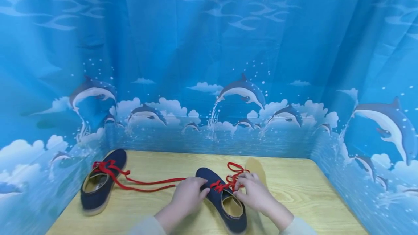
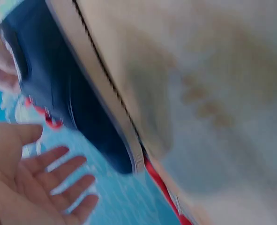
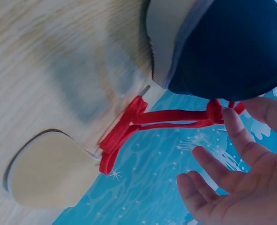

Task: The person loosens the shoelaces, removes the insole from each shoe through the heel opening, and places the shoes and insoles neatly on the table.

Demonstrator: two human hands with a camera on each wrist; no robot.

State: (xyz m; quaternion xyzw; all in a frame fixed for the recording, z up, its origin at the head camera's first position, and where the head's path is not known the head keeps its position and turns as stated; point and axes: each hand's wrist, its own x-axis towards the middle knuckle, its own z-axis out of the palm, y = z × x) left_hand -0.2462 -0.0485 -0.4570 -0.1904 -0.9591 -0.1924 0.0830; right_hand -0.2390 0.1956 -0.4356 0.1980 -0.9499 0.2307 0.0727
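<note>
A navy lace-up shoe [image 1: 206, 175] lies between my hands, toe pointing away and a little left. My left hand [image 1: 189, 196] is at its left side near the toe; in the left wrist view the fingers [image 2: 65, 168] are spread and hold nothing. Thumb and forefinger of my right hand [image 1: 254, 191] pinch the red shoelace [image 3: 215, 110] at the shoe's right side. Beyond that hand the lace lies in loops [image 1: 236, 168] on the tabletop. A metal-tipped lace end [image 3: 145, 90] shows in the right wrist view.
Another navy shoe [image 1: 93, 200] stands at the left edge of the wooden table [image 1: 294, 191], its long red laces [image 1: 147, 183] stretching right to my left hand. A beige insole [image 1: 256, 168] lies behind my right hand. A blue dolphin-print curtain [image 1: 196, 46] surrounds the table.
</note>
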